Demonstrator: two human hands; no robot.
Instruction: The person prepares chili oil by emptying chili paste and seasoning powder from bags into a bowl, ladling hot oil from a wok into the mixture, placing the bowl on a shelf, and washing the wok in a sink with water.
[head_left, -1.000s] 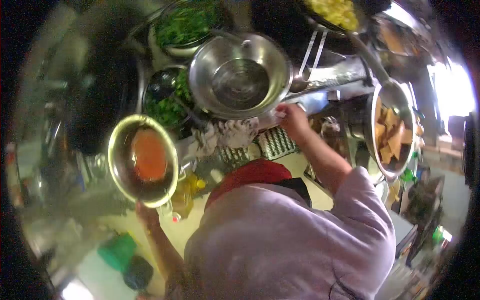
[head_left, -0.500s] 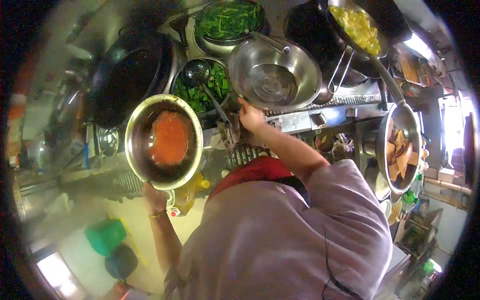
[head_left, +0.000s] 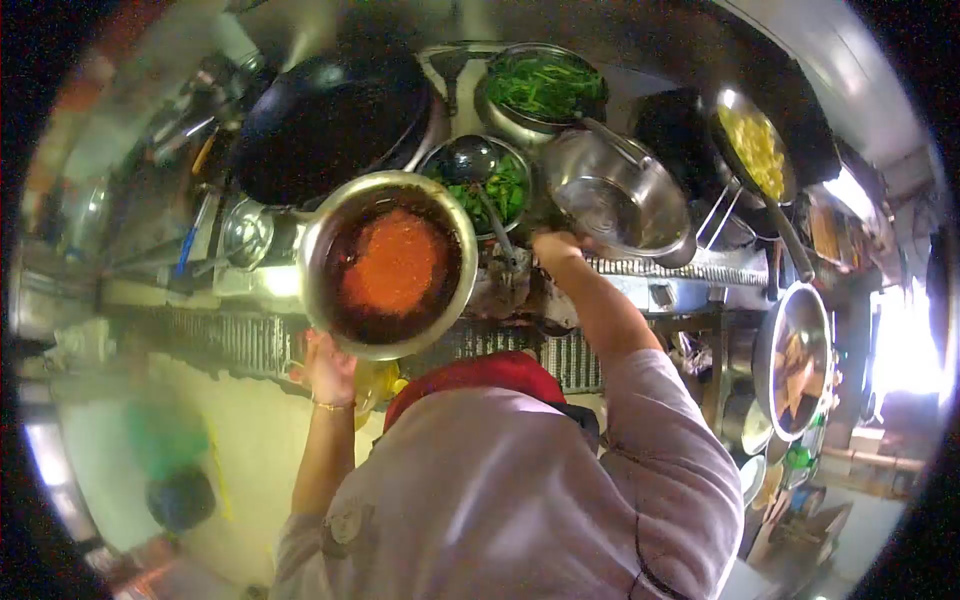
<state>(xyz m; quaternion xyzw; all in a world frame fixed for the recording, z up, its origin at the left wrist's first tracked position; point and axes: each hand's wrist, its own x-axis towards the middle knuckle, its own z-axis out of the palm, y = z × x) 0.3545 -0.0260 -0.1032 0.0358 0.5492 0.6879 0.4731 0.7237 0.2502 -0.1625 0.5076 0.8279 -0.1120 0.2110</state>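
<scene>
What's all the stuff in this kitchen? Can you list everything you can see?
Front bowl: one, metallic, left of centre
Saucy food: one mass, orange-red, inside it
Wide bowl: one, silver, right of centre
Chopped greens: one batch, green, top centre
Leafy greens: one batch, green, behind the front bowl
Ladle: one, dark, over the leafy greens
Wok: one, black, upper left
Food chunks: many, yellow, upper right
Flat pieces: several, brown, far right
Blurred object: one, green, lower left
Red cloth: one, red, at the waist
Shirt: one, pale greyish, bottom centre
Left hand: one, bare, at the front bowl's near edge
Right hand: one, bare, by the wide bowl
</scene>
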